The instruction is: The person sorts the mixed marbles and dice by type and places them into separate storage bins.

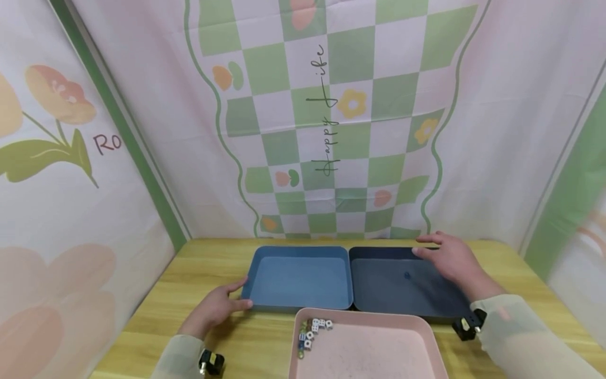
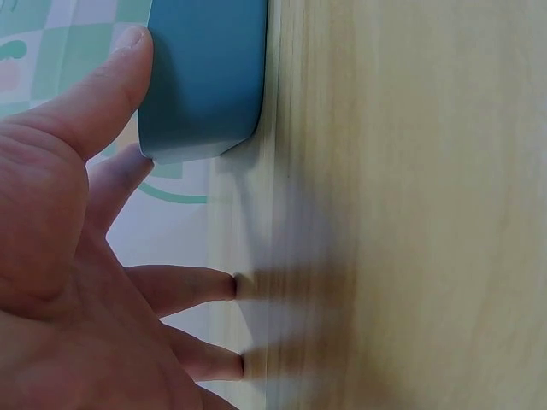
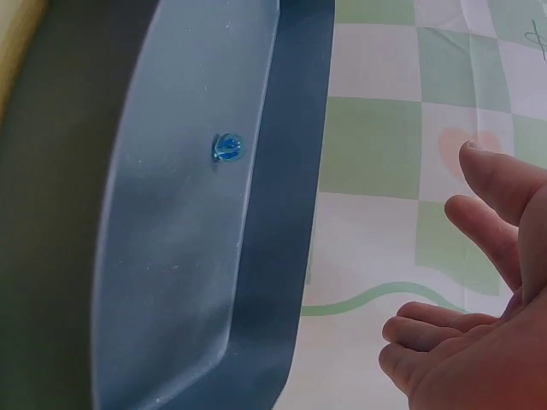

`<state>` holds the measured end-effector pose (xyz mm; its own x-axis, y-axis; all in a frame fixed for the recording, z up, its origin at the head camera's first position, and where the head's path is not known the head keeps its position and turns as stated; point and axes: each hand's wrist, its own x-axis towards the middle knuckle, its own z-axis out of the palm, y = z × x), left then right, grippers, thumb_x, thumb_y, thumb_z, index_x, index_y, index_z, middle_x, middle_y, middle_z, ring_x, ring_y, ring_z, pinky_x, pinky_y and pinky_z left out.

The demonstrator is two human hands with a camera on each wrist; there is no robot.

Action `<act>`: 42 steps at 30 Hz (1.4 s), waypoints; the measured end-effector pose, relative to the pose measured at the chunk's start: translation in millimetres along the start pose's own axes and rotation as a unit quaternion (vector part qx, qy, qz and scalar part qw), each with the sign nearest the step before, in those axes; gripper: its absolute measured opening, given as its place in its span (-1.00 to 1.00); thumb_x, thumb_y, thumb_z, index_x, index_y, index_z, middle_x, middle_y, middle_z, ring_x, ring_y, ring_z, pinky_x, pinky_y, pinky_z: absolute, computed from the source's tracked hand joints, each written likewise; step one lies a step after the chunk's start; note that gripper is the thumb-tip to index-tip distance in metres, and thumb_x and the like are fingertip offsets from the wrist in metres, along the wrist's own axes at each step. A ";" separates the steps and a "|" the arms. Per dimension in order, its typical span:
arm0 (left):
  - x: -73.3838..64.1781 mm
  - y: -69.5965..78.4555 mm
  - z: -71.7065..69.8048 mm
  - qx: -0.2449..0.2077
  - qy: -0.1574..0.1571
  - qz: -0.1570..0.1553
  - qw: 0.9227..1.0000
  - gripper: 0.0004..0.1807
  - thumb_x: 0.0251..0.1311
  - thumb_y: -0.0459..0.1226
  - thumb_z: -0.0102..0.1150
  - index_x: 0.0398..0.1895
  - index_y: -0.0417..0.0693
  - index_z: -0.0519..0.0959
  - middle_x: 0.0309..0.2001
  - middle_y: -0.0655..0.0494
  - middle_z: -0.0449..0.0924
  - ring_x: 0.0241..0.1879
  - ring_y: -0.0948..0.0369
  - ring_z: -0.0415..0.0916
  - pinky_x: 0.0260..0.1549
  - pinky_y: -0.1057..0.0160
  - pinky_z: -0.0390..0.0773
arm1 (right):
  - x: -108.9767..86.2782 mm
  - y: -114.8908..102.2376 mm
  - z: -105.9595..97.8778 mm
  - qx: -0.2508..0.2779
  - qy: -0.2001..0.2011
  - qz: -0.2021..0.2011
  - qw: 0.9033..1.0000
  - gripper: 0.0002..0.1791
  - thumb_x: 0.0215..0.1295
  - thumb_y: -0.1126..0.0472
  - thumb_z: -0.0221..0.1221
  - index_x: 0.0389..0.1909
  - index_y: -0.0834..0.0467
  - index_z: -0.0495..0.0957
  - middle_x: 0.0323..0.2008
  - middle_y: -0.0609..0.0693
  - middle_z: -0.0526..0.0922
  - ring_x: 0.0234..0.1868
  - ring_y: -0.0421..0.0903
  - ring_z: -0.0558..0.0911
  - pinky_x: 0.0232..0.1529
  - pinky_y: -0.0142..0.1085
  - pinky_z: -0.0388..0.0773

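Note:
My left hand [image 1: 218, 308] is at the left end of a blue tray [image 1: 303, 281], its fingers spread and fairly straight. In the left wrist view the thumb touches the tray's rim and the index fingertip meets its corner; the other fingertips point down towards the tabletop. My right hand [image 1: 452, 258] hovers over the right side of a dark navy tray [image 1: 388, 295], with loosely bent fingers and nothing in them. One clear glass marble with blue swirls [image 3: 228, 148] lies on the navy tray's floor.
A pink tray [image 1: 369, 342] stands in front, overlapping the lower edges of the other two in the head view. White dice [image 1: 315, 326] and several marbles [image 1: 301, 354] cluster in its far left corner. Behind the wooden table [image 1: 156, 326] hangs a printed curtain [image 1: 331, 131].

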<state>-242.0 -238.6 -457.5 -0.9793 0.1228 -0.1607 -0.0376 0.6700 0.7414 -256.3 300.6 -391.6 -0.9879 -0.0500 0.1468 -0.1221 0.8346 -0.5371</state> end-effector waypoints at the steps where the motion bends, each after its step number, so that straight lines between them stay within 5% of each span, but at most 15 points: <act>1: 0.4 -0.4 -0.3 0.000 0.001 0.000 1.000 -0.18 0.08 0.01 0.46 0.45 0.18 0.39 0.40 -0.27 0.27 0.36 -0.32 0.14 0.26 -0.36 0.13 | 0.1 -0.6 -0.1 0.002 0.000 0.000 1.000 -0.34 0.39 -0.13 0.19 0.22 0.34 0.52 0.30 0.55 0.26 0.28 0.53 0.22 0.14 0.36 0.26; 18: 1.4 -1.8 -1.5 -0.003 -0.005 0.000 1.000 -0.18 0.09 0.01 0.45 0.45 0.17 0.38 0.42 -0.20 0.27 0.38 -0.29 0.12 0.28 -0.35 0.12 | -0.7 -18.8 9.7 0.016 0.016 -0.023 0.999 -0.42 0.37 -0.11 0.23 0.14 0.30 0.61 0.17 0.45 0.46 0.14 0.45 0.42 -0.02 0.26 0.44; 25: 1.0 -1.4 -0.8 -0.004 -0.008 -0.008 1.000 -0.17 0.06 0.05 0.45 0.45 0.21 0.39 0.41 -0.22 0.27 0.38 -0.30 0.13 0.26 -0.35 0.14 | -2.6 -47.7 20.3 0.051 -0.024 -0.023 0.998 -0.37 0.35 -0.19 0.22 0.21 0.22 0.58 0.37 0.52 0.18 0.33 0.50 0.18 0.15 0.36 0.27; 32: 0.5 -0.5 -1.2 -0.002 -0.009 -0.005 1.000 -0.16 0.06 0.05 0.46 0.45 0.20 0.38 0.41 -0.23 0.27 0.38 -0.30 0.13 0.26 -0.35 0.15 | -11.1 -89.2 35.9 0.090 -0.037 -0.033 0.995 -0.47 0.32 -0.11 0.28 0.18 0.13 0.62 0.46 0.38 0.12 0.40 0.44 0.13 0.21 0.35 0.23; 42: 0.8 -0.3 0.0 0.005 -0.004 0.004 1.000 -0.17 0.07 0.03 0.46 0.44 0.17 0.39 0.40 -0.24 0.29 0.36 -0.31 0.15 0.26 -0.35 0.15 | -29.2 -137.0 55.0 0.126 -0.106 -0.061 0.984 -0.56 0.29 -0.13 0.30 0.10 -0.01 0.68 0.52 0.26 0.06 0.45 0.36 0.07 0.24 0.31 0.24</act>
<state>-242.8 -238.8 -457.9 -0.9781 0.1333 -0.1596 -0.0279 0.6765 0.7359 -216.0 157.5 -368.0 -0.9587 -0.2777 0.0611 -0.2351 0.6533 -0.7197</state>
